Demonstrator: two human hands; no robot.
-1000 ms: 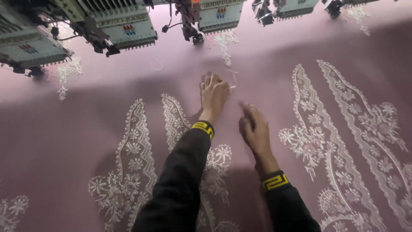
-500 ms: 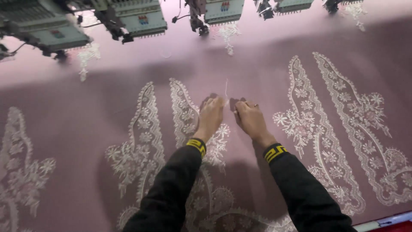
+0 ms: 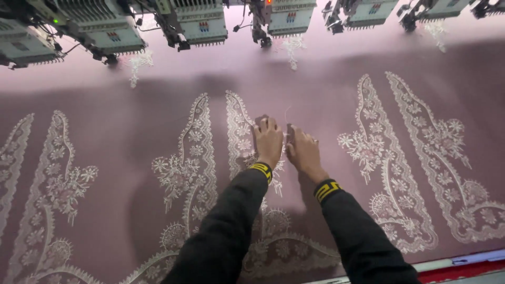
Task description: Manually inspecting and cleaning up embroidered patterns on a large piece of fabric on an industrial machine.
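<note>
While both hands lie palm-down on the cloth [image 3: 326, 105], the left hand [image 3: 268, 141] and the right hand [image 3: 302, 152] sit side by side near a thin loose thread [image 3: 286, 113]. The fingers are flat or only slightly bent; whether they pinch the thread I cannot tell. White lace motifs [image 3: 194, 158] are already stitched across the mauve fabric. Under the machine heads [image 3: 197, 23] only small motif tips show, so I judge much sewing remains there.

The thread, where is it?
In the head view, the thin white thread sticks up from the mauve cloth just above the right hand, beside the left hand.
</note>
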